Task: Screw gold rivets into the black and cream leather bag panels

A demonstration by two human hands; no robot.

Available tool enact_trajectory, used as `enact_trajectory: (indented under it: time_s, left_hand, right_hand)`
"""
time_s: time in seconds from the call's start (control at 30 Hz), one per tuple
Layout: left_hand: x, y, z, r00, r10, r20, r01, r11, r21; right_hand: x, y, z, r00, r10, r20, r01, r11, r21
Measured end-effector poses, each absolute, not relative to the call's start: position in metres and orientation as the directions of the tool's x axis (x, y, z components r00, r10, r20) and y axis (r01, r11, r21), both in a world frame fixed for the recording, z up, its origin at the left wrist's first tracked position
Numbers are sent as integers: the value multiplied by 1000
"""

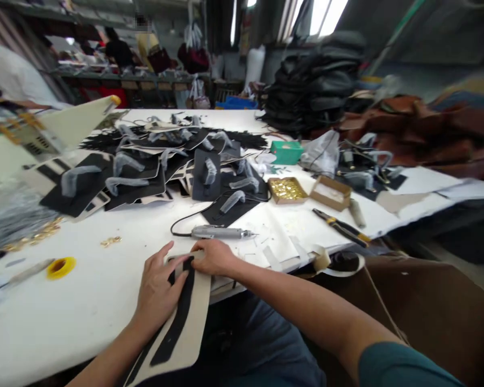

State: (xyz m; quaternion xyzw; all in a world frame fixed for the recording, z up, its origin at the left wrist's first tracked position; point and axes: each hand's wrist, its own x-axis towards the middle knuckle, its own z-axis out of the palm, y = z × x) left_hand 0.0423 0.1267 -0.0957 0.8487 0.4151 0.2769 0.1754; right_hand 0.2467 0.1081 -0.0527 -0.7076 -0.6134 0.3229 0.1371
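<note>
A beige panel [196, 317] with black strips on its face slants over the table's front edge, towards my lap. My right hand [213, 258] grips its far end, thumb and fingers closed at the edge beside a black strip. Across the panel's left side lies my left hand [161, 285], fingers spread, with thumb and forefinger resting near the strip. Just beyond both hands is a grey electric screwdriver [218, 232] with its cord, lying on the table. What is under the panel's far end is hidden.
Black panels with plastic-wrapped handles [133, 180] are heaped across the table [105, 279]. A box of gold-coloured fittings [287, 190], an open cardboard box [331, 192] and pliers [341, 228] lie right. Yellow tape [61, 267] is left. Black bags [314, 86] are stacked behind.
</note>
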Motion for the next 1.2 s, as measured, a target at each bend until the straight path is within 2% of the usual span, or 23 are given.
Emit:
enact_trajectory:
  time_s: [0.1, 0.3, 0.37, 0.43, 0.53, 0.63, 0.73, 0.8, 1.03, 1.13, 1.2]
  left_hand:
    - [39, 136, -114, 547, 773, 320, 600, -629, 494]
    - [38, 140, -125, 536, 811, 235, 668, -578, 468]
    - [38, 140, -124, 538, 812, 225, 677, -576, 458]
    - [38, 140, -123, 539, 814, 218, 685, -574, 448]
    - [39, 139, -122, 542, 811, 219, 688, -578, 438]
    - [39, 138, -122, 541, 811, 225, 692, -581, 429]
    - [40, 137, -121, 541, 814, 213, 705, -577, 412]
    - [40, 136, -120, 541, 816, 203, 716, -574, 398]
    - [41, 135, -120, 527, 824, 208, 696, -559, 451]
    - [43, 133, -115, 491, 834, 250, 672, -546, 500]
    - [45, 128, -107, 458, 846, 271, 652, -528, 545]
  right_hand:
    - [252, 110, -52, 59, 951, -304, 782, -234, -578]
    - [253, 108, -56, 11, 958, -286, 746, -198, -636]
    - [256, 101, -58, 8, 980, -197, 736, -139, -663]
    - [269, 85, -61, 63, 997, -45, 715, -76, -695]
    - [320, 47, -62, 288, 948, 137, 695, -108, -711]
    - [401, 1, -58, 567, 807, 166, 704, -369, -607]
    - [477, -34, -52, 702, 692, 169, 659, -540, -523]
    - [511, -44, -53, 731, 668, 142, 643, -602, -474]
    - [534, -32, -68, 681, 732, 13, 694, -641, -329]
    - [524, -28, -55, 651, 759, 13, 727, -619, -296]
    - [516, -25, -42, 628, 776, 64, 754, -585, -297]
